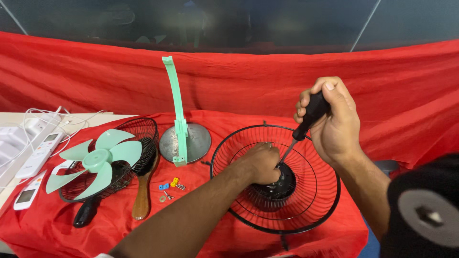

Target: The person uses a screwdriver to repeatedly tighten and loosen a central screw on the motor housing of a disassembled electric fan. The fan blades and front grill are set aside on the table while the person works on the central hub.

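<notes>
The right hand (334, 119) is raised above the black wire fan guard (276, 179), fingers clamped around the black handle of a screwdriver (306, 123), thumb on top; the shaft slants down and left to the motor hub (277, 184) at the guard's centre. The left hand (258, 162) reaches across from lower left, forearm extended, fingers curled closed on the hub beside the screwdriver tip. The guard lies dish-up on the red-draped bench (201, 224). To the left lie a green fan blade (98, 157), a wooden brush (142, 200) and small screws (171, 186).
</notes>
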